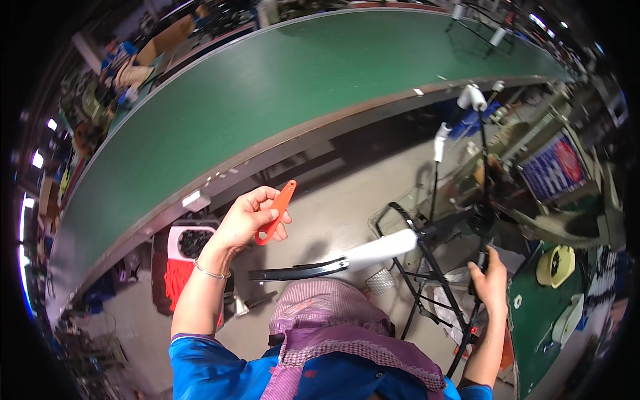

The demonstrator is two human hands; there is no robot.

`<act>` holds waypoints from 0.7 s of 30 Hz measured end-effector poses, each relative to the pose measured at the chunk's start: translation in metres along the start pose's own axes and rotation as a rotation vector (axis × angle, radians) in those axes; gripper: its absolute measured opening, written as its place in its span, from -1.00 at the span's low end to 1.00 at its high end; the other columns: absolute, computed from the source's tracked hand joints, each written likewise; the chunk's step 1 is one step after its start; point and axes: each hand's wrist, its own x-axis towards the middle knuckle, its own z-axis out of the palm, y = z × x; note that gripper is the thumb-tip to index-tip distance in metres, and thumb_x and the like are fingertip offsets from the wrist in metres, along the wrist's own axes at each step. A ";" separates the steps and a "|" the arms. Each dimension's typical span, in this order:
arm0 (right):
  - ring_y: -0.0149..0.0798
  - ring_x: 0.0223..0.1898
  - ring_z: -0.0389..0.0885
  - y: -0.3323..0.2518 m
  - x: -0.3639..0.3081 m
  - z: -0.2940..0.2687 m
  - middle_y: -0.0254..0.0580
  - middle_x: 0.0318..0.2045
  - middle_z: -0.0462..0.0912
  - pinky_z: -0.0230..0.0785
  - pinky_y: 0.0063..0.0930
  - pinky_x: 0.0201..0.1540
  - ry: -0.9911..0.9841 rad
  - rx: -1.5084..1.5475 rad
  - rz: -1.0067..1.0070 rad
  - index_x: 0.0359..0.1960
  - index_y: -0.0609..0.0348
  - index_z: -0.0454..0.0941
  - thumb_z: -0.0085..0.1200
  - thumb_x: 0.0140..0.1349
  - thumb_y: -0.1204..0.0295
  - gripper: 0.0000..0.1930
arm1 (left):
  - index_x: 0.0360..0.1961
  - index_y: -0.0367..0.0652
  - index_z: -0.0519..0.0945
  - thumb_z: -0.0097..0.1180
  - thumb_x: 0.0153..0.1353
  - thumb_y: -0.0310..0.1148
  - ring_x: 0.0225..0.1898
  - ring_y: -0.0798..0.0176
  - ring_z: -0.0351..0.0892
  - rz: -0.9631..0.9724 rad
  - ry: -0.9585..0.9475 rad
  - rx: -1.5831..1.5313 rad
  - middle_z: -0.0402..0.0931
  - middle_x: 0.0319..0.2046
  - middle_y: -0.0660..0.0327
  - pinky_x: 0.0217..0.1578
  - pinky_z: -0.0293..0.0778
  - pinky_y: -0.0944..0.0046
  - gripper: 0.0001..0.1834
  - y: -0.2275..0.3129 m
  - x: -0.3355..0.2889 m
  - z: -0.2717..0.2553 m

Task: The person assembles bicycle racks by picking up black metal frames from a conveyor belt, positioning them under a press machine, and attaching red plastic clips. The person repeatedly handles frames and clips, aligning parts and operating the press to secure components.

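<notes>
Two hands, two things. Left hand (252, 215) pinches a red strip (279, 210) between closed thumb and fingers, both ends protruding, perhaps to keep them clear; strip is aloft, nearer the body than the green table (267, 87). Right hand (492, 281) touches the black frame (441, 281), probably steadying it; thumb and forefinger spread, cannot tell whether the rest grip.

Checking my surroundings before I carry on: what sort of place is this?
Probably a factory or assembly workshop: a long green work surface crosses the view, a black tubular frame, partly white-wrapped, stands by the right hand, and another person in blue is at the upper left.
</notes>
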 end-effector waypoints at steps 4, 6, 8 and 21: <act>0.21 -0.07 0.59 -0.003 0.002 -0.009 0.29 -0.16 0.61 0.44 -0.11 -0.03 -0.051 0.003 -0.020 0.11 0.37 0.39 0.25 0.05 0.30 -0.40 | 0.01 -0.27 0.42 -0.13 0.32 -0.55 -0.52 0.32 0.58 -0.025 -0.111 0.014 0.58 -0.40 0.15 -0.48 0.52 0.36 -0.75 0.014 0.035 0.067; 0.20 -0.05 0.58 0.003 0.002 -0.011 0.29 -0.12 0.60 0.43 -0.09 0.00 -0.053 -0.028 -0.025 0.13 0.36 0.37 0.24 0.06 0.25 -0.37 | 0.03 -0.23 0.45 -0.08 0.33 -0.43 -0.60 0.39 0.42 0.002 -0.125 0.063 0.52 -0.48 0.21 -0.56 0.33 0.43 -0.72 0.012 0.053 0.096; 0.22 -0.04 0.57 -0.007 0.006 -0.019 0.31 -0.10 0.58 0.42 -0.06 0.01 -0.118 -0.013 0.015 0.11 0.39 0.37 0.24 0.06 0.22 -0.36 | 0.10 -0.14 0.50 -0.04 0.36 -0.18 -0.66 0.51 0.12 -0.007 -0.129 0.129 0.38 -0.57 0.34 -0.61 0.03 0.49 -0.61 0.008 0.068 0.125; 0.14 -0.33 0.61 -0.004 0.012 -0.013 0.05 -0.50 0.61 0.38 -0.05 -0.23 -0.195 -0.100 0.145 -0.31 0.21 0.33 0.06 0.01 0.37 -0.74 | -0.29 -0.26 0.61 0.15 0.30 -0.32 -0.57 0.56 0.35 0.049 -0.532 0.475 0.49 -0.55 0.39 -0.55 0.29 0.46 -0.81 -0.009 0.185 0.261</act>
